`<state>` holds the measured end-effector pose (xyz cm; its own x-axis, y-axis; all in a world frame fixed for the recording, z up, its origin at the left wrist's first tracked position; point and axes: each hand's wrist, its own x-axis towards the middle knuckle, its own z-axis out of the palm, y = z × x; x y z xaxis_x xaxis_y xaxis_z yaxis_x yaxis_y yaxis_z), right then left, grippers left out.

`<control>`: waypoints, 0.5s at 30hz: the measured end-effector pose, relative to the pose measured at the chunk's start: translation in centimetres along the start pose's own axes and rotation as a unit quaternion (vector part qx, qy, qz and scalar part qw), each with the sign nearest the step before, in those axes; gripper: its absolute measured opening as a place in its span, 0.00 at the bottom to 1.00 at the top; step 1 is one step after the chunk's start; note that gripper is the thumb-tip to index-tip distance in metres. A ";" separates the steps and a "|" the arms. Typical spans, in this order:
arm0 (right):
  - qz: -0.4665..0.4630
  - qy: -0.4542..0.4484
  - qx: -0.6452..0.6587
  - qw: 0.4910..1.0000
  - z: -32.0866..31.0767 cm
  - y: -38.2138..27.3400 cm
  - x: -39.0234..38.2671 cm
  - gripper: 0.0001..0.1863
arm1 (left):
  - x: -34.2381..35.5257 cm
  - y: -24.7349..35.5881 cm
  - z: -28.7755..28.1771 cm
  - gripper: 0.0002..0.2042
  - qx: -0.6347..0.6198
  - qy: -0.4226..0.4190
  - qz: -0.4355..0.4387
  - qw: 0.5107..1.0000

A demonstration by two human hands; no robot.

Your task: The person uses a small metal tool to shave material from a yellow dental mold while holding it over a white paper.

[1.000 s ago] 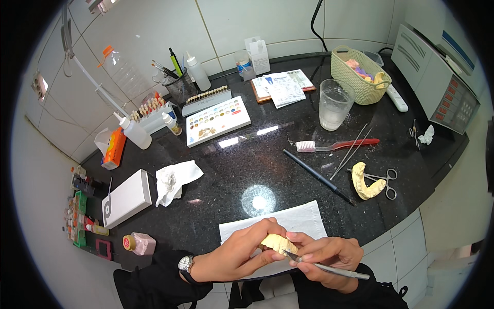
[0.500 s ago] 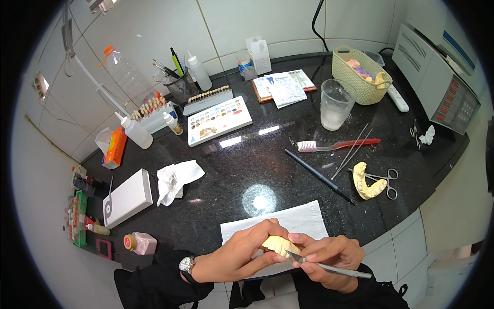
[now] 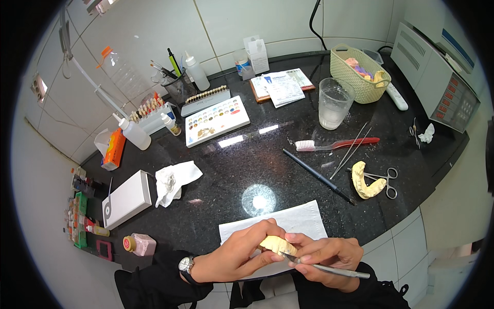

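Left hand [image 3: 242,255] gripping pale yellow dental cast [image 3: 277,244] from left, fingers closed around it, wristwatch [image 3: 186,265] showing at cuff. Right hand [image 3: 324,255] pinching thin metal instrument [image 3: 329,268] — tip touching cast, fingers clamped on handle. Cast being held over white paper sheet [image 3: 298,220] at near edge of black granite counter [image 3: 247,159]. Beyond — second yellow cast [image 3: 366,181] lying beside scissors [image 3: 387,181]; red toothbrush [image 3: 337,144], glass of water [image 3: 333,103], colour palette [image 3: 217,120] sitting farther back.
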<state>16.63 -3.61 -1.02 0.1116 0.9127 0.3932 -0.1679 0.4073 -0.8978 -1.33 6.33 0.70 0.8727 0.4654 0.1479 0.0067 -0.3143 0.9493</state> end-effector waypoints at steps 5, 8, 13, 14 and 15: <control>-0.024 0.040 0.044 0.998 0.4 0.6 -0.4 0.07 | 0.0 0.3 0.1 0.13 -0.030 0.003 -0.018 0.999; -0.031 0.030 0.024 0.999 0.4 0.7 -0.4 0.06 | 0.0 0.3 0.1 0.14 -0.016 0.000 -0.019 1.000; -0.019 0.013 0.019 1.000 0.2 0.2 -0.1 0.07 | 0.0 0.3 0.0 0.14 0.010 0.007 -0.009 1.000; -0.015 0.006 0.015 1.000 0.1 0.2 0.0 0.07 | 0.0 0.3 0.1 0.14 0.002 0.009 -0.014 1.000; -0.011 -0.001 0.009 1.000 0.0 0.1 0.0 0.07 | 0.0 0.5 0.1 0.14 -0.006 0.010 -0.019 1.000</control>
<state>16.61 -3.59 -1.14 0.1128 0.9038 0.4128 -0.1832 0.4272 -0.8854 -1.23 6.07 1.11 0.8619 0.4932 0.1174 0.0337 -0.2868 0.9574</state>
